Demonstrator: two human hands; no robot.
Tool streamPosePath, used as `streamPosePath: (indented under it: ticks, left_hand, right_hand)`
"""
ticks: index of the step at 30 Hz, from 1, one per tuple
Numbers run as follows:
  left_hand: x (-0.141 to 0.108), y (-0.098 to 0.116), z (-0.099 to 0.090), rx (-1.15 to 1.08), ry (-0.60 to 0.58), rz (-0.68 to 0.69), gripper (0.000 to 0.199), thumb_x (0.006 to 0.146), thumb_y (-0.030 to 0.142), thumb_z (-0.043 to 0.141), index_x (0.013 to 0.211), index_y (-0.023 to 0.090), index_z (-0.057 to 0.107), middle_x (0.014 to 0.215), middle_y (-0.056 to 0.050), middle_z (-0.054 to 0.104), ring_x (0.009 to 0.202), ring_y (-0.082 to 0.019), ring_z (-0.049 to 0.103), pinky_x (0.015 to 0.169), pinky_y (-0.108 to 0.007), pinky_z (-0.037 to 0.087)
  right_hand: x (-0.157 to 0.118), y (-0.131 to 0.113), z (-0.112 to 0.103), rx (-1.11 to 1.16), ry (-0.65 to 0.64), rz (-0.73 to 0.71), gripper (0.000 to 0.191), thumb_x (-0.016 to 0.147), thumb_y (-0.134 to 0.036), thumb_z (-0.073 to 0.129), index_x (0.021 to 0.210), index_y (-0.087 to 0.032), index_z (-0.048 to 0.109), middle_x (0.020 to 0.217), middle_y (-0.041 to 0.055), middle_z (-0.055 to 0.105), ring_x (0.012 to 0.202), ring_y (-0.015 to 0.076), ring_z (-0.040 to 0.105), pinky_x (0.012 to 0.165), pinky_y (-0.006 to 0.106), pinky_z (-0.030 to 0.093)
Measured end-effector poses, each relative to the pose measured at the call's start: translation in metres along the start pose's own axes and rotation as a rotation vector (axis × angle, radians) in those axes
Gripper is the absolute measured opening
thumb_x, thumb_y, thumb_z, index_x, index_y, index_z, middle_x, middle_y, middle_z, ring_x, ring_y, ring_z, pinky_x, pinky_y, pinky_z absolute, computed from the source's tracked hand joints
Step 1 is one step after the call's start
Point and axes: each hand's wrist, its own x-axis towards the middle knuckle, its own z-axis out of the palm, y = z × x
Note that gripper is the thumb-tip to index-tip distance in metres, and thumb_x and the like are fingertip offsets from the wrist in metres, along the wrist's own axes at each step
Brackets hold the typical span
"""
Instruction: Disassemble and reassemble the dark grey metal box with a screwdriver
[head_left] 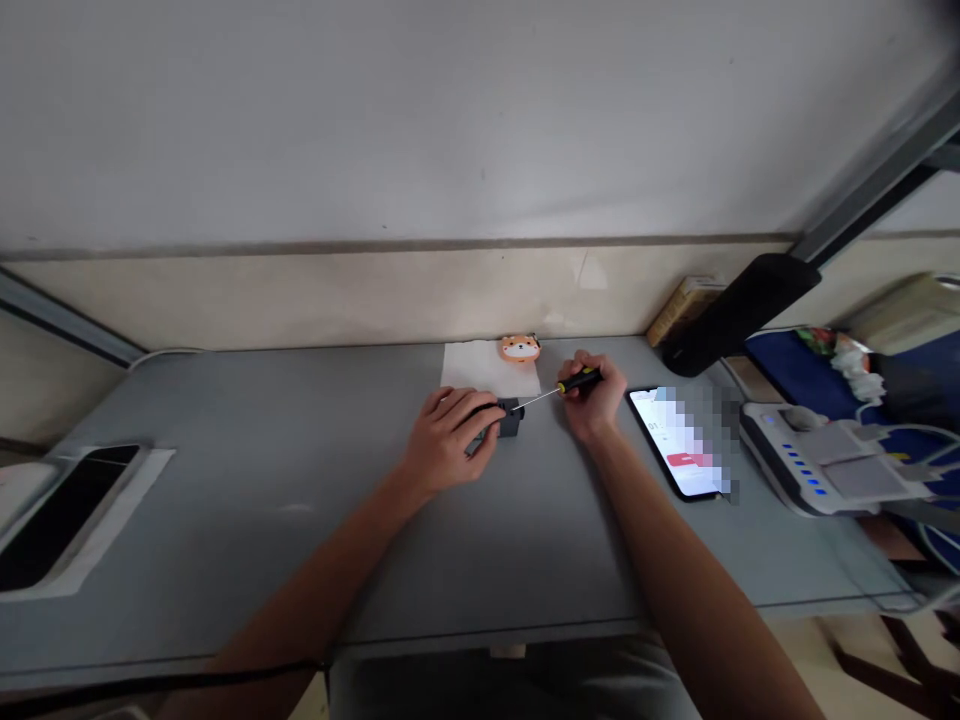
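My left hand (450,438) is closed around a small dark grey box-shaped device (510,424) on the desk, its fingers covering much of it. A bit of green shows under the palm; I cannot make out what it is. In my right hand (595,400) is a screwdriver (579,381) with a black and yellow handle. Its thin shaft points left, and the tip meets the right part of the device, near its top. A white sheet of paper (472,364) lies just behind the device, with an orange animal-face object (520,348) on its far right corner.
Right of my right arm lies a lit phone (675,445). Farther right is a white power strip (799,465) with plugs and cables. A black cylinder (742,310) leans beside a small box (684,308) at the wall. At far left, a dark phone-like slab (64,515) rests on paper.
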Motion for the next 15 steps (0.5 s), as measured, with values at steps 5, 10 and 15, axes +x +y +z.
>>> streamPosePath:
  ticks: [5, 10, 15]
  left_hand:
    - [-0.0011, 0.0030, 0.0025, 0.033, 0.003, 0.031, 0.028, 0.093, 0.013, 0.060, 0.118, 0.024, 0.067, 0.108, -0.004, 0.077, 0.097, -0.021, 0.071, 0.093, -0.038, 0.048]
    - [0.0002, 0.0045, 0.0033, 0.045, -0.018, 0.014, 0.024, 0.096, 0.014, 0.059, 0.116, 0.024, 0.068, 0.105, -0.004, 0.078, 0.096, -0.020, 0.071, 0.092, -0.037, 0.048]
    - [-0.0021, 0.0024, 0.0049, 0.039, 0.011, 0.046, 0.024, 0.094, 0.010, 0.061, 0.113, 0.023, 0.067, 0.107, -0.004, 0.078, 0.098, -0.020, 0.070, 0.094, -0.037, 0.047]
  right_hand:
    - [0.0024, 0.0016, 0.0001, 0.038, 0.014, 0.031, 0.022, 0.057, -0.031, 0.061, 0.054, -0.023, 0.040, 0.054, -0.0038, 0.038, 0.046, 0.0082, 0.031, 0.037, 0.026, 0.018]
    - [0.0016, 0.0013, -0.0002, 0.037, -0.011, 0.030, 0.025, 0.059, -0.031, 0.062, 0.053, -0.023, 0.039, 0.053, -0.0041, 0.035, 0.046, 0.0085, 0.030, 0.038, 0.026, 0.020]
    - [0.0020, 0.0034, -0.0027, 0.029, -0.053, 0.025, 0.026, 0.065, -0.033, 0.063, 0.054, -0.023, 0.042, 0.053, -0.0042, 0.035, 0.045, 0.0085, 0.031, 0.038, 0.026, 0.023]
